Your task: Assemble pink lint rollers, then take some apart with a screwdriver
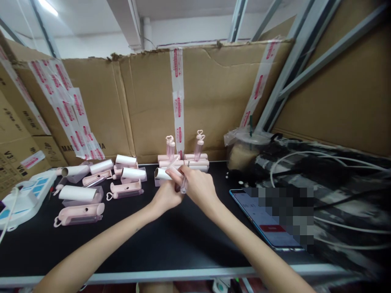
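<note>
My left hand (168, 194) and my right hand (200, 184) meet over the middle of the table, fingers closed around a pink and clear plastic piece (183, 186). Its clear end pokes out below the fingers; the rest is mostly covered. Just behind my hands, pink lint rollers (197, 162) lie side by side, with pink handles ending in heart-shaped loops (200, 140) standing up from them. A white paper roll (161, 174) with a cardboard core lies beside my left hand. More white rolls (77, 193) and pink holders (81, 213) with heart loops lie at the left.
A cardboard wall (149, 106) closes off the back. On the right stand a drink cup (244, 154) with a straw, a phone (265, 221) and a dark heap with white cables (336, 156). A white power strip (39, 191) lies at the far left.
</note>
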